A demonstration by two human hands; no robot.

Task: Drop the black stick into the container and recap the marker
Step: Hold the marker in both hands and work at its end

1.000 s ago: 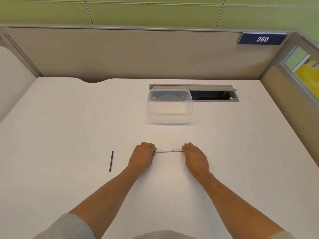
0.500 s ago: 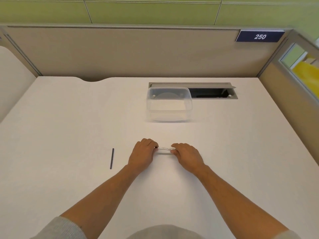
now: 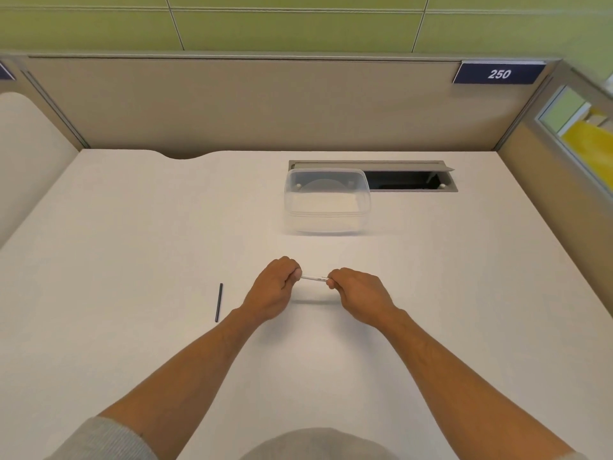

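Grey sleeves (image 3: 99, 439) frame the near edge, and two bare forearms reach out over the white bench (image 3: 132, 227). Left hand (image 3: 273, 288) is curled into a loose fist, its fingertips closed around one end of a white marker (image 3: 314, 278). Right hand (image 3: 360, 293) is curled the same way and grips the other end, so only the short middle of the barrel shows between them, held level just above the bench with a faint shadow beneath. Whether the cap is on cannot be told, since both ends are hidden in the hands. Just left of the left hand, a thin black stick (image 3: 218, 302) lies flat on the bench, pointing away from the person. Farther back stands a clear plastic container (image 3: 326, 200), open-topped, partly over a grey cable slot (image 3: 411, 179).
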